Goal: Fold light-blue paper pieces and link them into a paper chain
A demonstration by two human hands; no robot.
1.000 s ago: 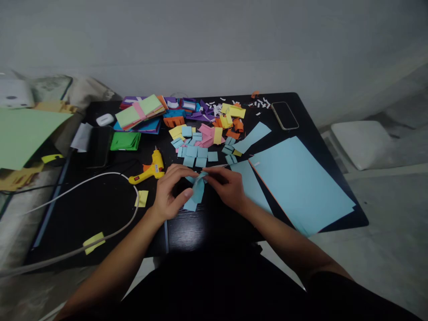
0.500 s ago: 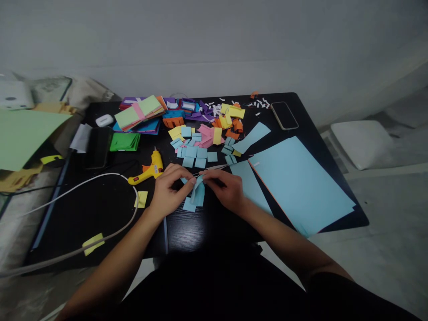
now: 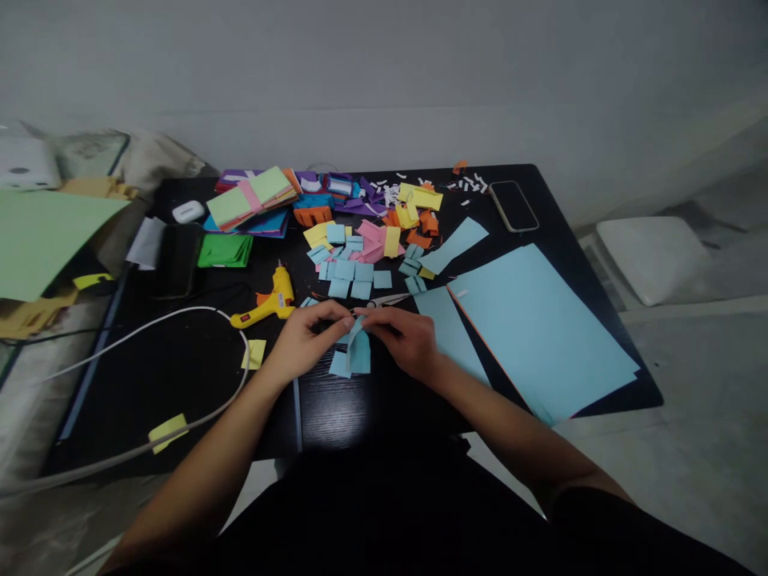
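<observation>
A light blue paper piece (image 3: 360,350) hangs between my two hands, pinched near its top edge. Thumb and fingers of my left hand (image 3: 315,334) close on its left side. My right hand (image 3: 402,334) grips the same piece from the right, its fingertips almost meeting the left ones. Below the hands a small blue paper square (image 3: 340,365) lies on the black table. Scissors (image 3: 387,301) lie just beyond my right hand, partly hidden by it. Several cut blue squares (image 3: 362,272) are spread farther back. A yellow glue gun (image 3: 273,302) rests beside my left hand.
Large blue sheets (image 3: 540,328) cover the table's right side, with a phone (image 3: 514,206) behind them. Stacked coloured paper (image 3: 252,198) and a green bundle (image 3: 226,250) stand at the back left. A white cable (image 3: 245,352) loops across the left, near yellow scraps (image 3: 168,432).
Both hands stay close together on the blue paper, with a slight shift of the fingers. The paper has turned a little. The whole view has moved slightly.
</observation>
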